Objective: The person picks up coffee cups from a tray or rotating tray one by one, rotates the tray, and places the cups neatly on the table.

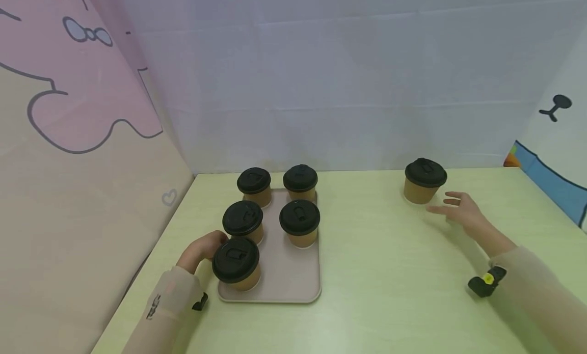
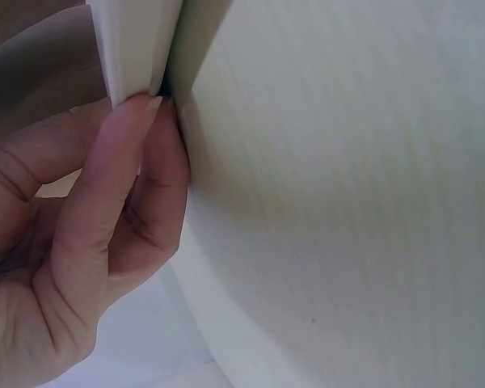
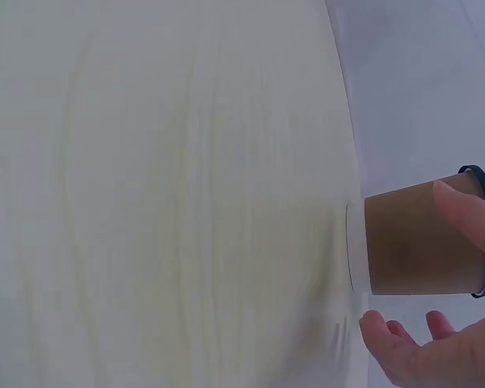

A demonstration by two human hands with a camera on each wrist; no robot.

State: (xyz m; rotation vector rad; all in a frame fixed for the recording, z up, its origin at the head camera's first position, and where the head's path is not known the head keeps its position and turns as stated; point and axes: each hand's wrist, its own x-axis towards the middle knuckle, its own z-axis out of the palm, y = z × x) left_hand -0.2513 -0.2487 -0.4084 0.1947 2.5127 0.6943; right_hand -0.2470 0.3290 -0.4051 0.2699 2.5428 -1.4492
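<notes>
Five short tan paper cups with black plastic lids (image 1: 299, 219) stand upright on a pale pinkish-grey rectangular tray with rounded corners (image 1: 285, 280), three down its left side and two along its right, as my head view shows them. The tray lies on the left half of a pale yellow-green bench with faint wood grain (image 1: 390, 272). At the tray's left edge I have the left hand (image 1: 203, 249), its fingertips partly hidden by the nearest cup on that side; my left wrist view shows thumb and bent fingers pinching the tray's rim between them. Across on the right, near the back of the bench, a sixth cup of the same kind, tan with a black lid (image 1: 419, 192), stands upright, well apart from the tray. The right hand (image 1: 464, 212) is just beside it, fingers spread and thumb held away from them. In my right wrist view the thumb overlaps the cup's side, and I cannot tell whether it touches; the other fingers lie off the cup. Both arms wear loose beige sleeves (image 1: 541, 288), with a black wrist device marked in yellow (image 1: 488, 280) on the right one. Behind the bench hangs a creased pale lavender-white sheet (image 1: 344, 79).
</notes>
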